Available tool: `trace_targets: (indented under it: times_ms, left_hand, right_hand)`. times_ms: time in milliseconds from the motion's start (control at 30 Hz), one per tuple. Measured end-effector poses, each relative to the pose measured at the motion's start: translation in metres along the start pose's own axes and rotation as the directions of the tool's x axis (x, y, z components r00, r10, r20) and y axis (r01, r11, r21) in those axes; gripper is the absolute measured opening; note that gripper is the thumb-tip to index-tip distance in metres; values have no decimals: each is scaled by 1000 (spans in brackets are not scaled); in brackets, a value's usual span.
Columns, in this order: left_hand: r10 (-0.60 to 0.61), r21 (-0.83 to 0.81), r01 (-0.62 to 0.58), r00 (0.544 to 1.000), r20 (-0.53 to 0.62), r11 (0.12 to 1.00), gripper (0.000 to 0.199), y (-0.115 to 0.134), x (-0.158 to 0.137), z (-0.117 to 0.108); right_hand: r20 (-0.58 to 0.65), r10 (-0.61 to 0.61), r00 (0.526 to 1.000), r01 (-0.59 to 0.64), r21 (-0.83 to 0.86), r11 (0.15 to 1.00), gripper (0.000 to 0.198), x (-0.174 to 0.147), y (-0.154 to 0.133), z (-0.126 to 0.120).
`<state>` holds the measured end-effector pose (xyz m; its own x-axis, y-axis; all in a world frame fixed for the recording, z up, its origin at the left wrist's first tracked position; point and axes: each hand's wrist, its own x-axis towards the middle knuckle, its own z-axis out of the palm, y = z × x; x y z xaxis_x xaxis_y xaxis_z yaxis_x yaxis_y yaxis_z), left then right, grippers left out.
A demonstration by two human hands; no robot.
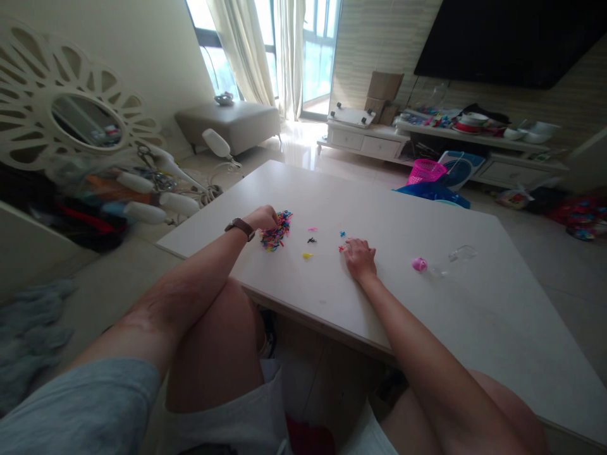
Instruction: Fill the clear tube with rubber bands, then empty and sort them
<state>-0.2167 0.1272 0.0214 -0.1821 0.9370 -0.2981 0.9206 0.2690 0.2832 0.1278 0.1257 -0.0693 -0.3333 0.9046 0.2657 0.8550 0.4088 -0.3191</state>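
Note:
My left hand (263, 218), with a brown-strapped watch at the wrist, reaches into a pile of small multicoloured pieces (272, 239) on the white table. Its fingers point down and are pinched together; what lies between them is hidden. Farther right, my right hand (359, 258) rests on the tabletop with curled fingers. A small red piece (341, 249) shows at its fingertips. Just beyond it lies a blue piece (342, 234). Between my hands, a pink piece (312, 229), a black piece (312, 240) and a yellow piece (307, 255) form a loose column.
On the table's right side are a pink round object (419, 265) and a clear transparent container (462, 253). The table's near edge (303, 309) runs above my knees. A pink basket (427, 170) stands on the floor beyond, and a white lamp stand (183, 174) is at left.

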Motion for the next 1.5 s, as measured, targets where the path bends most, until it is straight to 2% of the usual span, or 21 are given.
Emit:
trace_targets:
  times_ms: [267,533,733,1000,1167,1267,1500]
  left_hand:
    - [58,-115,-67,995,-81,991,31,-6,0,-2]
    - [87,-155,-99,993,-80,983,34,-4,-1,-1]
    - [52,-196,-63,997,-61,979,38,-3,-1,-1]
    - [54,-137,-62,997,-58,989,35,-3,2,1]
    - [116,-78,-115,993,8,990,33,-3,8,9]
    - [104,-62,-101,993,46,993,31,-1,10,11]
    - [104,-26,-105,994,-39,994,28,1,6,4]
  right_hand:
    - [8,-2,1000,2,1,1000,35,0,-1,-1]
    - [4,-5,1000,5,29,1000,34,0,0,0]
    - [2,-6,1000,6,29,1000,34,0,-1,0]
    - [3,-14,1000,14,19,1000,32,-1,-2,0]
    - [15,-16,1000,16,-8,1000,30,-1,-2,-1]
    - [13,-17,1000,17,-3,1000,30,-1,-2,-1]
    - [18,-19,1000,19,6,1000,30,-1,-2,-1]
